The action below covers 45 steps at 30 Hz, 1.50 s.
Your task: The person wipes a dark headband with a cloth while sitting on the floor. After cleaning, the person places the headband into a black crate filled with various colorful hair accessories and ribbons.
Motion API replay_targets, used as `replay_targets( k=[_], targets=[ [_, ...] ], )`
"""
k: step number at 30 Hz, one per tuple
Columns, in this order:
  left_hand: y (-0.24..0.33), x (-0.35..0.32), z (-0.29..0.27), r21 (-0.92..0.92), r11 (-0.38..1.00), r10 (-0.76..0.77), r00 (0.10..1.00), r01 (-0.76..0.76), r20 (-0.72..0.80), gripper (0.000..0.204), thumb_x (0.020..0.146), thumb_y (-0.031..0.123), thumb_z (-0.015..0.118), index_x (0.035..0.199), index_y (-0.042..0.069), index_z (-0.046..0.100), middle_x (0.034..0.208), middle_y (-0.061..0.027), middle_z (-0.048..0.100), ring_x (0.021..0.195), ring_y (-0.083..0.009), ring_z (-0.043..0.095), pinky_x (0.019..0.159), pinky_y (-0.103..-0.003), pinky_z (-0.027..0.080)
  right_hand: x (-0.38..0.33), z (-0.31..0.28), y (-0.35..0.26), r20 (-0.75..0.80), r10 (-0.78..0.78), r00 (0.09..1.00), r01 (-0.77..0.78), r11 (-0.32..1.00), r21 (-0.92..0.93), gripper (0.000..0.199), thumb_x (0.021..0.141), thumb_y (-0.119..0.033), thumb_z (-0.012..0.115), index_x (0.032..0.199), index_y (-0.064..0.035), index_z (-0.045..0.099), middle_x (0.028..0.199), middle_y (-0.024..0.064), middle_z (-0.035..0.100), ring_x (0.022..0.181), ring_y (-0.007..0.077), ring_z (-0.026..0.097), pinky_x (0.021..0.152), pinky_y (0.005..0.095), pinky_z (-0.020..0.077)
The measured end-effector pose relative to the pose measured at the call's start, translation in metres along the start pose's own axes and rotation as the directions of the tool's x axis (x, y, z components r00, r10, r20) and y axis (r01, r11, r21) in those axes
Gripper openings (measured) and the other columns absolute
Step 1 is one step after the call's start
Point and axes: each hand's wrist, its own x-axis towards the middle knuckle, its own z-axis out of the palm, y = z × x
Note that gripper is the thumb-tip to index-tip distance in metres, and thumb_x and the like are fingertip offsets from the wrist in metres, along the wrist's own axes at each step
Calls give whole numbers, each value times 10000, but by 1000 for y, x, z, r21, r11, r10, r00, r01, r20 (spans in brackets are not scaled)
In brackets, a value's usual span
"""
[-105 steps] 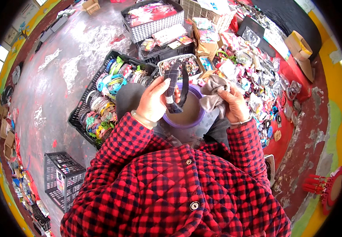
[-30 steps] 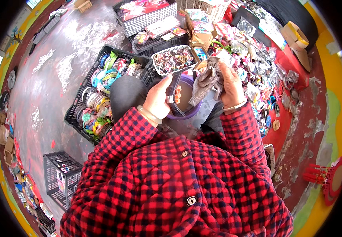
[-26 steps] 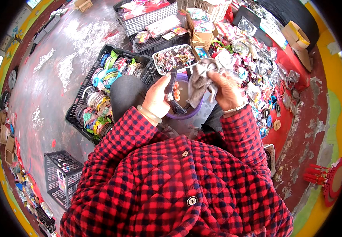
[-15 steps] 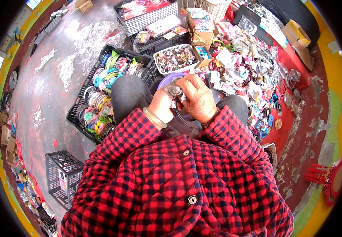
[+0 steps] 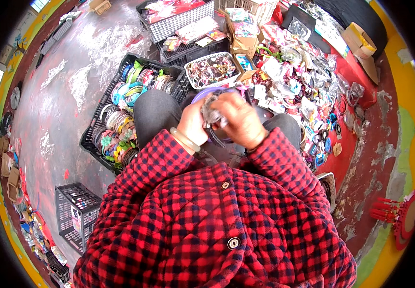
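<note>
In front of me, between my knees, my left hand (image 5: 191, 124) is closed round a bunch of dark headbands (image 5: 221, 140) with a grey fluffy part (image 5: 212, 114) on top. My right hand (image 5: 240, 121) is curled against the fluffy part from the other side, its fingers partly smeared by motion. The curved dark band ends hang below the two hands. Just behind them shows the rim of a purple basin (image 5: 199, 97), its inside mostly hidden by my hands.
A black crate (image 5: 88, 140) full of colourful headbands stands at my left knee. Ahead is a white basket (image 5: 191, 82) of hair ties, with stacked crates (image 5: 169, 30) behind. A heap of packaged accessories (image 5: 298, 91) spreads to the right. A black crate (image 5: 75, 211) lies at lower left.
My right hand has shifted and rolled over the grey fluffy part, and is now blurred. More of the fluff shows between the hands. My left hand has barely moved.
</note>
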Motion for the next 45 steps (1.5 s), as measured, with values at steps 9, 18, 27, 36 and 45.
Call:
replay_targets(
  k=[9, 18, 27, 36, 45],
  targets=[
    [-11, -4, 5, 130, 985, -106, 991, 117, -87, 236, 929, 303, 475, 865, 93, 561, 638, -34, 515, 511, -117, 493, 440, -243, 388, 3, 7, 25, -133, 313, 940, -338, 900, -274, 299, 675, -56, 623, 960, -78, 538, 892, 139, 547, 800, 353, 563, 659, 433, 481],
    [5, 2, 9, -7, 999, -43, 987, 42, -152, 287, 948, 317, 408, 865, 70, 528, 644, -23, 494, 521, -127, 481, 462, -244, 388, 0, 4, 12, 27, -31, 999, 34, 994, -102, 331, 649, -67, 653, 971, -87, 576, 902, 107, 581, 806, 303, 590, 694, 372, 493],
    [-10, -2, 5, 43, 989, -134, 985, 140, -111, 249, 943, 265, 398, 909, 58, 533, 645, -43, 509, 498, -130, 476, 442, -245, 385, 2, 4, 23, -149, 251, 956, -282, 928, -244, 257, 692, -71, 613, 936, -120, 551, 836, 100, 554, 730, 336, 583, 599, 419, 486],
    [-4, 1, 2, 38, 996, -83, 992, 86, -91, 208, 936, 226, 425, 866, 76, 553, 700, -21, 552, 555, -122, 520, 483, -236, 415, -3, 14, 7, -27, 65, 997, -69, 988, -141, 324, 620, -45, 623, 937, -96, 577, 839, 92, 558, 742, 295, 598, 593, 370, 498],
    [0, 9, -16, -112, 983, -146, 989, 147, 15, 265, 945, 312, 420, 893, 77, 532, 682, -24, 526, 560, -129, 499, 495, -228, 399, 4, -15, 25, -240, 228, 944, -236, 972, -6, 262, 684, 24, 593, 929, -66, 576, 896, 119, 589, 839, 321, 581, 738, 376, 473]
  ],
)
